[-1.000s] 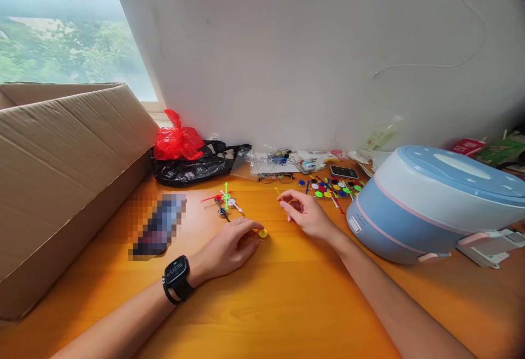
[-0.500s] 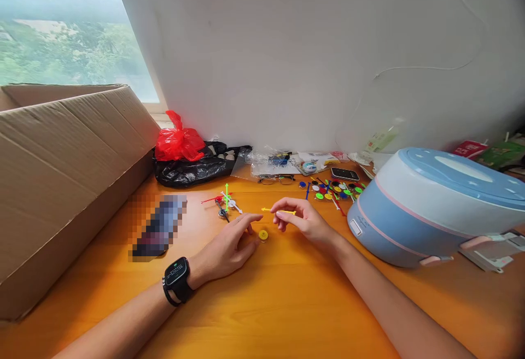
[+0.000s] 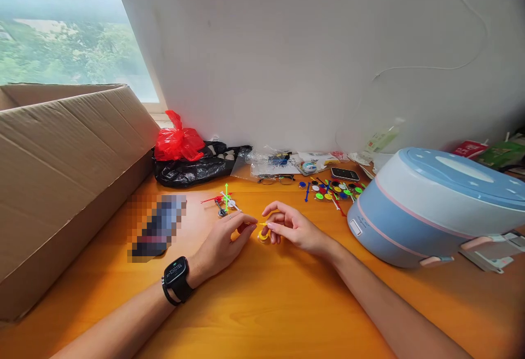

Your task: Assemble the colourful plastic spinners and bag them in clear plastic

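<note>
Left hand point(image 3: 227, 241) and right hand point(image 3: 296, 229), fingertips closed, pinch a yellow stick point(image 3: 263, 224) near a yellow disc point(image 3: 262, 236), well in from the bench's point(image 3: 262, 304) back edge; probably light, stiff, snappable: grip its ends

- A slim yellow arrow point(image 3: 263, 224) is held just above the wooden table point(image 3: 246, 315), nearly level and running left to right, with part of its length hidden.
- A small, round yellow disc point(image 3: 261, 235) with a clear rim sits on the table, well in from its far edge and partly covered; the arrow shows just beyond it, and whether the two touch cannot be told.
</note>
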Motion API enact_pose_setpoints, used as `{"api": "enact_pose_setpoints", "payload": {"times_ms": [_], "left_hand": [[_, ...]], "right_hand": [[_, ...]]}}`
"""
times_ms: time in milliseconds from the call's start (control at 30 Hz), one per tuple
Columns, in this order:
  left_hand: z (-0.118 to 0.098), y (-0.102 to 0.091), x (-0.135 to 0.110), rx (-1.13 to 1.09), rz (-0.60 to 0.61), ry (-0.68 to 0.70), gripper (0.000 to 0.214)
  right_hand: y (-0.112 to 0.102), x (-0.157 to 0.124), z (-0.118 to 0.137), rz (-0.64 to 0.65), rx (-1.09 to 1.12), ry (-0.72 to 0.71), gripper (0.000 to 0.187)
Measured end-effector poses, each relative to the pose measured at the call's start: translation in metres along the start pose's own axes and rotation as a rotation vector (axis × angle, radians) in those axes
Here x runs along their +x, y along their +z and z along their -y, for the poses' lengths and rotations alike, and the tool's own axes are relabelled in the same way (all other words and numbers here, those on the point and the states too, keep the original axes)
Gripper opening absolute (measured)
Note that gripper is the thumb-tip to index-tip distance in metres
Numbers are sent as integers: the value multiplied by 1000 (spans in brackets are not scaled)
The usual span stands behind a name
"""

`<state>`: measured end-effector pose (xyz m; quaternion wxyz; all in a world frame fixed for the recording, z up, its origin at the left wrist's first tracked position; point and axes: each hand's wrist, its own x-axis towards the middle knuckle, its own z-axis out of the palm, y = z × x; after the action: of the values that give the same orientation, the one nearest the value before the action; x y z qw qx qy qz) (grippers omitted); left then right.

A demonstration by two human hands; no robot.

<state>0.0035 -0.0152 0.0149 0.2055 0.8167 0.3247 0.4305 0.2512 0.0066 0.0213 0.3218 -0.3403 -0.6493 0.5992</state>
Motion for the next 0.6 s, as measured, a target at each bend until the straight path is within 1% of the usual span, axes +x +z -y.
{"api": "enact_pose_setpoints", "payload": {"times_ms": [233, 333, 500, 600], "left_hand": [[-4, -2, 2, 31, 13, -46, 14], [-3, -3, 0, 37, 58, -52, 15], [-2, -4, -1, 67, 148, -63, 15], [-2, -4, -1, 77, 175, -51, 17]], "right_hand": [[-11, 4, -5, -101, -194, 15, 29], [-14, 5, -8, -92, -259, 18, 29], [-15, 3, -11, -63, -339, 109, 31], [-14, 2, -12, -70, -358, 125, 29]]}}
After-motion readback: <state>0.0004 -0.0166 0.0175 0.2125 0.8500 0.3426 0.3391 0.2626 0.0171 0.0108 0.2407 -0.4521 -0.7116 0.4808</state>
